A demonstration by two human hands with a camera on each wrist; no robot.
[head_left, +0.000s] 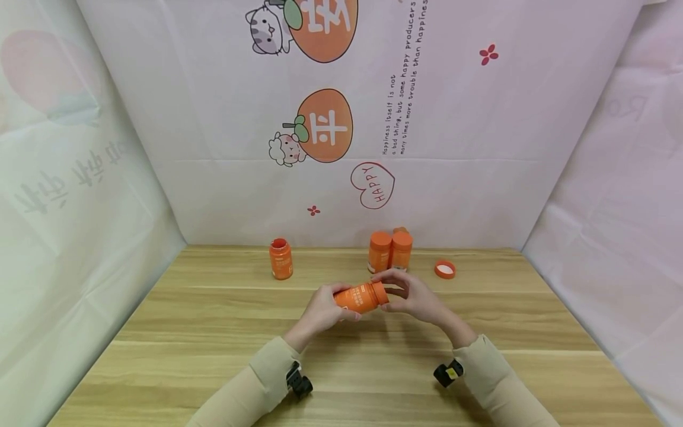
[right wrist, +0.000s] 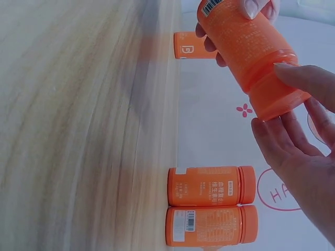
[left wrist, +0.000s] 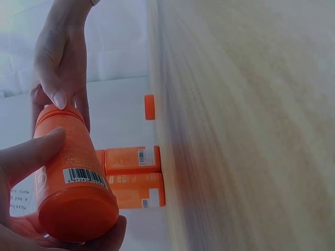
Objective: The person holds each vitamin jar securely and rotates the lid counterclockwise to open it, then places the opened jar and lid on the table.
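My left hand [head_left: 319, 309] grips the body of an orange bottle [head_left: 356, 299], which is tilted nearly on its side above the table. The bottle's cap [right wrist: 275, 97] is on and points right, towards my right hand [head_left: 418, 300]. In the right wrist view the thumb of that hand presses the cap's edge, with the other fingers curved around its far side. From the left wrist, the bottle's base and a barcode label [left wrist: 84, 176] face the camera. Part of the label is hidden behind the left hand's fingers.
An orange bottle without a cap [head_left: 280, 261] stands at the back left. Two capped orange bottles [head_left: 379, 252] stand side by side near the back wall, with something orange partly hidden behind them. A loose orange cap [head_left: 444, 269] lies to their right on the wooden table [head_left: 213, 332].
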